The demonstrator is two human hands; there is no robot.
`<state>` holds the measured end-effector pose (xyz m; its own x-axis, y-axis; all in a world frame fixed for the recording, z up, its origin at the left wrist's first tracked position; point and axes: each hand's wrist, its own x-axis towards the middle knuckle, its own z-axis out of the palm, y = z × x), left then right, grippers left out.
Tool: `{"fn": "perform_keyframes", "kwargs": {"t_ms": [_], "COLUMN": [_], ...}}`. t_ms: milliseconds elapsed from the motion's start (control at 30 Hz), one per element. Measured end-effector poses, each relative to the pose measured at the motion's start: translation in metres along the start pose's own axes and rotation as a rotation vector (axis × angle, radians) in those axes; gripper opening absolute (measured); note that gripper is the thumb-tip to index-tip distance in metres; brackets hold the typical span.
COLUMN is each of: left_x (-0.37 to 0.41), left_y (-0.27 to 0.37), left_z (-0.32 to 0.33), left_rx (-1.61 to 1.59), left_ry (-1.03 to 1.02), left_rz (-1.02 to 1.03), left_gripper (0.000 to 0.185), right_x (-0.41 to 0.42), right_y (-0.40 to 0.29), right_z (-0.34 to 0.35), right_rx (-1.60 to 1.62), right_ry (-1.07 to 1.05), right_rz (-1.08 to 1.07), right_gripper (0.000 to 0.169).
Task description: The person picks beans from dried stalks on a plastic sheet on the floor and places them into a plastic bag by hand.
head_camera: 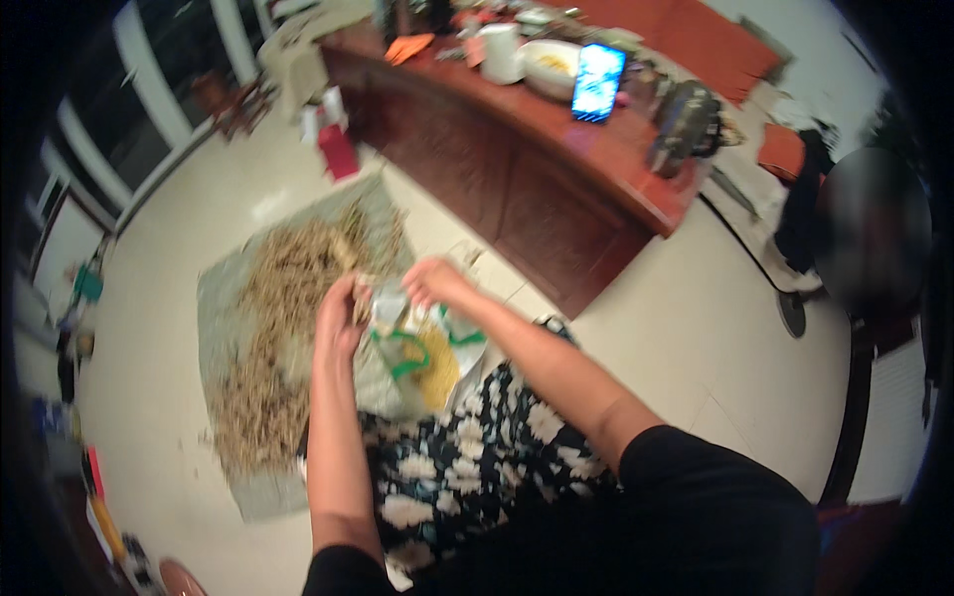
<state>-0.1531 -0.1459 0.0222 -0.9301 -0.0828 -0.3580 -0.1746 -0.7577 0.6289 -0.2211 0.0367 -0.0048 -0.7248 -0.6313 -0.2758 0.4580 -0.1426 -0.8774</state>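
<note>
My left hand is raised at the near right part of a heap of dry, light-brown pods or stalks, its fingers curled around something pale and blurred. To its right, my right hand has its fingers bent close together; whether it holds anything cannot be told. Between and below the hands stands a white bag with green handles, open, with small yellow grains or beans in it. A small whitish container or packet shows between the hands. The heap lies on a grey-green sheet on the floor.
Beyond the sheet is a reddish wooden desk bearing a lit phone, a white bowl and a white cup. A red box stands on the floor by the desk. A blurred figure or object is at the far right.
</note>
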Motion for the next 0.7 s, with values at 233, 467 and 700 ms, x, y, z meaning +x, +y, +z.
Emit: {"fn": "perform_keyframes", "kwargs": {"t_ms": [233,467,700], "left_x": [-0.002,-0.01,-0.004], "left_y": [0.003,0.0,-0.008], "left_z": [-0.005,0.0,0.019], "left_rx": [0.085,0.211,0.415], "left_ry": [0.032,0.104,0.18], "left_rz": [0.13,0.135,0.319], "left_gripper": [0.016,0.005,0.005], "right_x": [-0.014,-0.013,-0.023], "right_y": [-0.011,-0.011,-0.017], "right_z": [0.027,0.041,0.044], "right_rx": [-0.463,-0.484,-0.565], "right_ry": [0.186,0.195,0.315], "right_rz": [0.007,-0.318,-0.503], "right_gripper": [0.016,0.02,0.018]}}
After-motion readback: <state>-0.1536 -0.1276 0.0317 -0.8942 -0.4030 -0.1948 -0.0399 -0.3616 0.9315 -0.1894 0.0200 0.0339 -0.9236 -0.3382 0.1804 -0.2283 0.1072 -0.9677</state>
